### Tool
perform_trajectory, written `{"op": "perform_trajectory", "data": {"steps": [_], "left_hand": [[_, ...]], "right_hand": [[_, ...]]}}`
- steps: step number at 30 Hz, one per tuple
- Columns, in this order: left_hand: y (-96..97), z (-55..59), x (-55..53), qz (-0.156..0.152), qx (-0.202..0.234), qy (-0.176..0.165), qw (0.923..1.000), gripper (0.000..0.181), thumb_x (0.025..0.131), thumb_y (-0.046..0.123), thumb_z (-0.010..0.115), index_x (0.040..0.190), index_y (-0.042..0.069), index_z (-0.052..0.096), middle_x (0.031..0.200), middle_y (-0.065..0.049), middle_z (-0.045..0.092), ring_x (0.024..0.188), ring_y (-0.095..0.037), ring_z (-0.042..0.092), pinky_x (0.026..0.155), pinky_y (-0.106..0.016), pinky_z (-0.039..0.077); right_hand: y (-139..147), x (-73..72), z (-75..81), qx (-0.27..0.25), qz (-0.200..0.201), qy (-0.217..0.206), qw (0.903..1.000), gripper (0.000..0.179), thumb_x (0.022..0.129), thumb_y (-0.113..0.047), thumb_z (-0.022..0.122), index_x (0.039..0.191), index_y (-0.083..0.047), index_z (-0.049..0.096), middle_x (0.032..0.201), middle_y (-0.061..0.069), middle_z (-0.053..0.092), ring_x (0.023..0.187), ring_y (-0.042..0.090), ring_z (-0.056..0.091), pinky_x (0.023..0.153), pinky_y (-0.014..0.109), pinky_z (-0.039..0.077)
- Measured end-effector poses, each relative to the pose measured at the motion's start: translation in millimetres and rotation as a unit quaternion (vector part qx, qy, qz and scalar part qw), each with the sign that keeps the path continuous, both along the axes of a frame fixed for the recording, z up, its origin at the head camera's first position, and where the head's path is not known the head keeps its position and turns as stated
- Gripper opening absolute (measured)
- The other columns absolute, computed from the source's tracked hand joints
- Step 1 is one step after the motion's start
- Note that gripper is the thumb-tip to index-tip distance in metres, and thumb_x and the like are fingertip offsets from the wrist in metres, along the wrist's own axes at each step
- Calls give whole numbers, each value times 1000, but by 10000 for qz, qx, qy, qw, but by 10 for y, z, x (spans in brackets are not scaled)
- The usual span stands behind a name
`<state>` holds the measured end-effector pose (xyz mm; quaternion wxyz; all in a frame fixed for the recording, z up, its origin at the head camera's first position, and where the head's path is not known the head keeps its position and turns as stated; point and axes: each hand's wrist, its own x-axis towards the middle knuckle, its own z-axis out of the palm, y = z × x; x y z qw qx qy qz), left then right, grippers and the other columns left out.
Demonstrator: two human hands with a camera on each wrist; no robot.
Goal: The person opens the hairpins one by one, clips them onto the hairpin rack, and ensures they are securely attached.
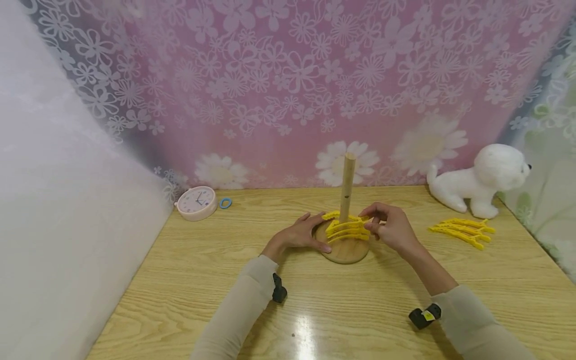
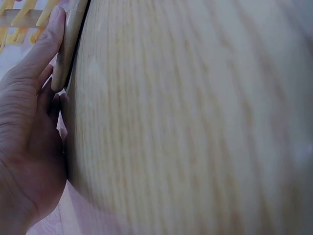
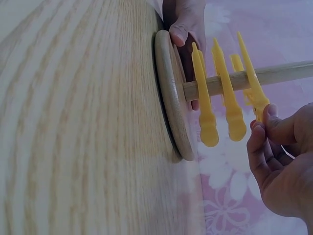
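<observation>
A round wooden base (image 1: 345, 256) with an upright wooden post (image 1: 347, 180) stands on the table. My left hand (image 1: 297, 233) holds the rim of the base at its left side, thumb over the top edge. Several yellow plastic clips sit across the post near its foot, including a lower clip (image 3: 205, 110) and a middle clip (image 3: 230, 98). Between thumb and forefinger, my right hand (image 1: 393, 230) pinches the rounded end of the uppermost clip (image 3: 252, 73), which lies against the post. The left fingertips are partly hidden behind the base.
More yellow clips (image 1: 463, 231) lie in a pile on the table at the right. A white toy dog (image 1: 481, 177) stands behind them. At the back left are a pink clock (image 1: 196, 202) and a blue ring (image 1: 225, 203). A flowered curtain (image 1: 270, 100) hangs behind the table.
</observation>
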<state>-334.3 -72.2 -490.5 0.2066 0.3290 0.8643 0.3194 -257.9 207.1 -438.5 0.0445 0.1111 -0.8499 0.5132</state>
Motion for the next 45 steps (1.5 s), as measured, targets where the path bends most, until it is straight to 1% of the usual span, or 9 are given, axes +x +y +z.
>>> {"op": "perform_trajectory", "data": {"steps": [4,8,15,21,25,27,33,39,45], "left_hand": [[-2,-3,12,92,-101,-44,9999,107,87,47,83,169,22,18,175,5,11,161,-27,-9,130,-55,1],[3,-4,8,97,-108,-28,9999,108,87,47,83,169,21,17,175,4,12,161,-27,-8,130,-54,1],[4,-3,-17,-167,35,158,9997,101,88,42,84,167,27,25,175,-1,14,162,-20,-1,131,-45,-5],[1,-5,-23,-147,79,186,9997,99,87,43,85,167,29,26,175,0,16,162,-20,0,131,-45,-5],[8,11,-16,-158,102,203,9996,99,87,43,85,166,29,27,174,0,18,162,-20,3,131,-45,-5],[12,14,-15,-169,105,198,9996,99,87,43,85,166,29,27,174,0,18,162,-19,3,131,-45,-5],[21,3,-26,-214,115,234,9994,99,87,42,85,166,29,27,174,0,19,161,-14,7,130,-41,-6],[19,-10,-28,-234,89,216,9995,99,88,43,84,167,28,26,174,0,17,161,-15,5,130,-41,-6],[25,-25,-36,-186,-12,246,9995,100,88,45,84,167,30,25,174,2,16,161,-16,3,131,-42,-5]], "right_hand": [[6,2,-10,64,5,-71,10000,18,93,9,70,108,1,72,75,17,62,58,27,58,52,39,57],[8,2,-13,77,39,-156,9998,18,94,8,70,110,0,71,76,17,62,60,29,58,53,40,57],[27,4,-18,48,148,-287,9995,19,95,6,69,113,0,70,80,20,63,61,28,58,55,41,57],[61,24,-1,-124,355,-450,9983,23,98,3,68,121,0,69,104,22,65,63,28,58,57,40,57],[84,22,-9,-261,439,-496,9975,27,100,-1,68,126,1,67,95,26,65,63,30,58,58,39,56],[98,22,-23,-326,478,-507,9970,28,101,-2,67,128,3,66,95,28,65,63,29,59,58,40,57],[128,3,-88,-538,593,-532,9954,31,103,-5,65,133,3,63,121,24,64,68,25,59,61,43,59],[134,9,-107,-713,664,-491,9940,28,104,-8,64,132,-1,64,118,25,64,70,32,62,62,44,60],[201,48,-113,-811,793,-340,9930,36,103,-7,66,137,0,60,132,25,61,70,32,63,63,41,61]]}}
